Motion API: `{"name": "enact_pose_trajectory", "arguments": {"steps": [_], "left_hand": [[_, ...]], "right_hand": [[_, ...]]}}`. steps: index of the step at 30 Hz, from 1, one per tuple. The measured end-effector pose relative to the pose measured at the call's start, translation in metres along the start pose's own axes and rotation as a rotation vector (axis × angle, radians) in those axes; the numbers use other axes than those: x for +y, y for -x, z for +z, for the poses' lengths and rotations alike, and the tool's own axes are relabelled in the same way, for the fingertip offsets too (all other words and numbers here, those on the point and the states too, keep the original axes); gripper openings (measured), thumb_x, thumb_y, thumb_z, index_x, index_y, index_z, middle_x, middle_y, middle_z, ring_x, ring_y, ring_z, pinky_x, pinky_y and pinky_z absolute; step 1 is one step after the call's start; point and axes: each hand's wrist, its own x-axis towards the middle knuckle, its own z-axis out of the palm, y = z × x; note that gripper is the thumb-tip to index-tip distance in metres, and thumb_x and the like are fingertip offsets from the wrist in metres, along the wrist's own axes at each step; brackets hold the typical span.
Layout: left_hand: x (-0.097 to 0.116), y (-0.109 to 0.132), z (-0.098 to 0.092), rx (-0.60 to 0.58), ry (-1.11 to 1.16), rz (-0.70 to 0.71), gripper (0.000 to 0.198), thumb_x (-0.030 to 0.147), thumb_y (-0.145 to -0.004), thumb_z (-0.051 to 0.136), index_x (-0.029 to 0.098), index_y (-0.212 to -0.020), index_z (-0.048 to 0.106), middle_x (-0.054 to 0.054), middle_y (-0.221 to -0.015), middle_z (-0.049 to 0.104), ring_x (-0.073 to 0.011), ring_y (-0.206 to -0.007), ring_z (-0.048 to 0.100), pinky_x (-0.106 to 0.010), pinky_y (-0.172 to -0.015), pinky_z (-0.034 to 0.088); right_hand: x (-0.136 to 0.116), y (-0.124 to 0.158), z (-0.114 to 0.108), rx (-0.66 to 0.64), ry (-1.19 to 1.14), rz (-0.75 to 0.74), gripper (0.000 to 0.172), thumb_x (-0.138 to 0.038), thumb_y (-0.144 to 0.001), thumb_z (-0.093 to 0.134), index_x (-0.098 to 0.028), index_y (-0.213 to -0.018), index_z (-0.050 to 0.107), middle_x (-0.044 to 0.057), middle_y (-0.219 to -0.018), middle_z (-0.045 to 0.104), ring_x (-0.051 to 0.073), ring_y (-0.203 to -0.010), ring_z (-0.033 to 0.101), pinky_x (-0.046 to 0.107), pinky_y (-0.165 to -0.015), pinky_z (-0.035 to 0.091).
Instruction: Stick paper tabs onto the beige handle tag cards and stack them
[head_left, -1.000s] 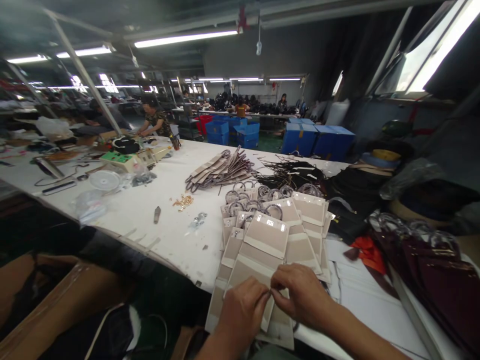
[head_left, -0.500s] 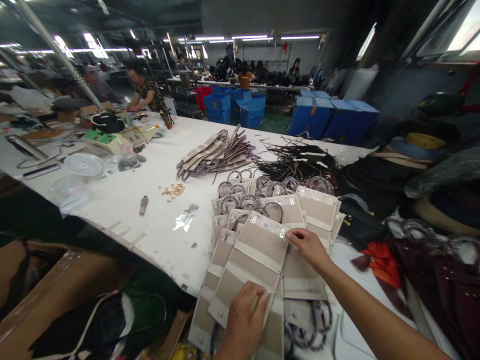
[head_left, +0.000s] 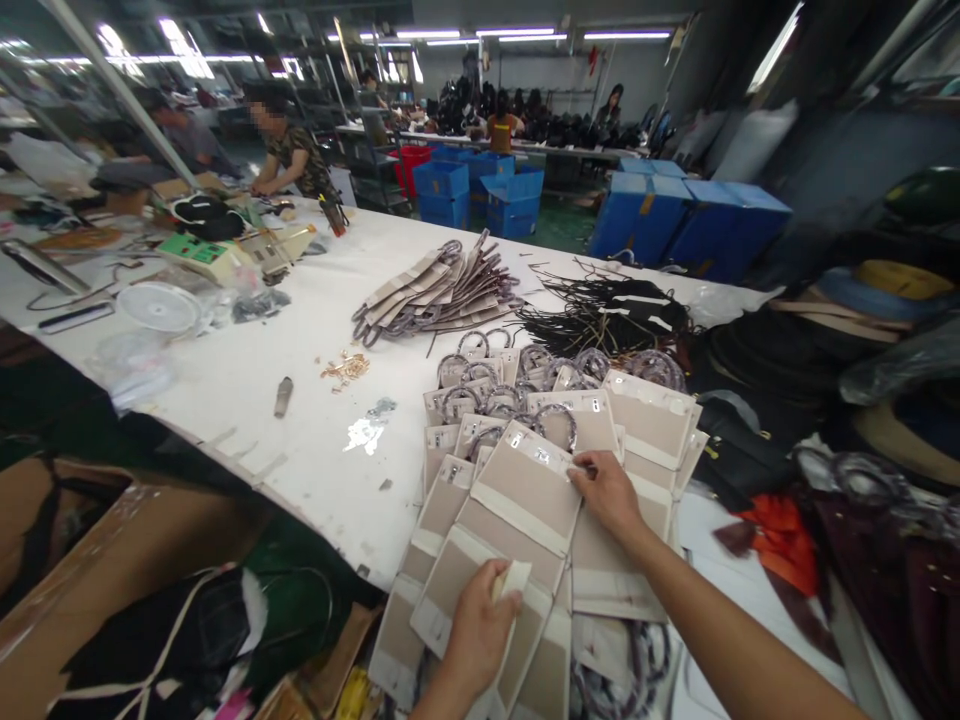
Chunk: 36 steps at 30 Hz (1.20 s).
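A beige bag panel (head_left: 517, 500) with pale bands across it lies slanted on a pile of similar panels. Small metal pieces and white patches show near its top edge. My right hand (head_left: 609, 492) is closed at the panel's upper right corner, thumb and forefinger pinched on the edge; its fingertips cover that corner. Lower down, my left hand (head_left: 478, 630) is closed over the panel's bottom part and pinches a pale cream strip (head_left: 516, 578) that stands up from between thumb and fingers. Around them lie more beige panels with dark wrapped ring handles (head_left: 555, 425).
On the white table (head_left: 300, 480) lie gold metal bits (head_left: 345, 368), silvery scraps (head_left: 367, 430), a bundle of handled pieces (head_left: 442, 290) and black cords (head_left: 600, 310). Dark bags crowd the right. Co-workers sit beyond, near blue boxes (head_left: 645, 215). A cardboard box (head_left: 142, 560) stands below left.
The cream strip in my left hand now stands up in sight, and that hand has turned and shifted slightly left. My right hand stays at the panel's corner. The view has swung slightly.
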Motion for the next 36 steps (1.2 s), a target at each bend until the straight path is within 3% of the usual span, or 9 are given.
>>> {"name": "enact_pose_trajectory", "arguments": {"steps": [6, 9, 12, 16, 20, 25, 28, 31, 36], "left_hand": [[-0.003, 0.004, 0.001, -0.002, 0.079, -0.049, 0.059, 0.027, -0.074, 0.07, 0.014, -0.131, 0.063, 0.0, -0.077, 0.07, -0.0191, -0.07, 0.062, -0.029, -0.069, 0.047], [0.005, 0.011, 0.0, -0.007, 0.038, -0.01, 0.043, 0.03, -0.077, 0.069, 0.016, -0.118, 0.072, -0.004, -0.09, 0.076, -0.022, -0.083, 0.067, -0.031, -0.078, 0.048], [0.016, 0.018, -0.004, 0.018, -0.074, 0.054, 0.019, 0.033, -0.079, 0.068, 0.017, -0.086, 0.076, -0.003, -0.082, 0.075, -0.0225, -0.081, 0.066, -0.03, -0.075, 0.047], [0.023, 0.024, -0.006, 0.061, -0.21, 0.127, 0.017, 0.032, -0.081, 0.067, 0.018, -0.073, 0.07, 0.001, -0.068, 0.068, -0.0186, -0.068, 0.061, -0.027, -0.064, 0.04], [0.021, 0.026, -0.006, 0.086, -0.412, 0.217, 0.01, 0.028, -0.083, 0.069, 0.02, -0.076, 0.071, -0.001, -0.073, 0.073, -0.0194, -0.071, 0.066, -0.027, -0.066, 0.04], [0.022, 0.031, -0.009, 0.085, -0.712, 0.384, 0.013, 0.023, -0.089, 0.062, 0.023, -0.079, 0.069, -0.003, -0.076, 0.075, -0.0208, -0.072, 0.07, -0.028, -0.063, 0.037], [0.024, 0.037, -0.007, 0.075, -0.833, 0.548, 0.023, 0.016, -0.094, 0.051, 0.022, -0.077, 0.065, -0.004, -0.074, 0.072, -0.0199, -0.069, 0.068, -0.03, -0.06, 0.035], [0.019, 0.044, 0.003, 0.019, -0.845, 0.646, 0.025, 0.017, -0.097, 0.049, 0.022, -0.077, 0.064, -0.005, -0.075, 0.072, -0.0205, -0.07, 0.067, -0.032, -0.06, 0.034], [-0.002, 0.035, 0.013, 0.088, -0.38, 0.211, 0.018, 0.032, -0.089, 0.064, 0.021, -0.074, 0.064, 0.0, -0.069, 0.067, -0.0184, -0.069, 0.063, -0.028, -0.064, 0.037]], "right_hand": [[-0.005, -0.004, -0.01, 0.074, -0.121, 0.09, 0.037, -0.046, -0.087, 0.052, -0.017, -0.101, 0.069, 0.007, -0.091, 0.072, 0.022, -0.077, 0.063, 0.036, -0.079, 0.049], [-0.028, 0.018, -0.025, 0.144, -0.151, 0.012, 0.038, -0.051, -0.089, 0.055, -0.018, -0.103, 0.069, 0.009, -0.105, 0.07, 0.021, -0.08, 0.062, 0.036, -0.081, 0.049], [-0.062, 0.059, -0.037, -0.086, -0.234, -0.134, 0.033, -0.05, -0.09, 0.06, -0.022, -0.104, 0.071, 0.006, -0.104, 0.07, 0.02, -0.082, 0.062, 0.033, -0.077, 0.049], [-0.094, 0.106, -0.04, -0.499, -0.224, -0.376, 0.024, -0.037, -0.086, 0.072, -0.027, -0.108, 0.073, 0.002, -0.1, 0.07, 0.018, -0.088, 0.064, 0.029, -0.077, 0.048], [-0.11, 0.117, -0.04, -0.539, 0.117, -0.557, 0.006, -0.023, -0.086, 0.068, -0.026, -0.087, 0.074, 0.001, -0.086, 0.069, 0.018, -0.088, 0.063, 0.029, -0.077, 0.042], [-0.122, 0.118, -0.039, -0.543, 0.407, -0.697, 0.007, -0.028, -0.083, 0.068, -0.024, -0.077, 0.069, 0.002, -0.08, 0.069, 0.02, -0.079, 0.061, 0.032, -0.074, 0.037], [-0.114, 0.109, -0.032, -0.459, 0.398, -0.676, 0.01, -0.022, -0.081, 0.063, -0.022, -0.071, 0.066, 0.003, -0.077, 0.069, 0.019, -0.077, 0.061, 0.032, -0.074, 0.037], [-0.095, 0.076, -0.026, -0.295, 0.222, -0.459, 0.018, -0.024, -0.085, 0.055, -0.021, -0.072, 0.068, 0.004, -0.078, 0.07, 0.02, -0.077, 0.062, 0.03, -0.072, 0.04], [-0.071, -0.005, -0.013, -0.192, -0.009, -0.19, 0.031, -0.044, -0.088, 0.054, -0.022, -0.08, 0.074, 0.003, -0.086, 0.074, 0.022, -0.084, 0.066, 0.03, -0.076, 0.046]]}}
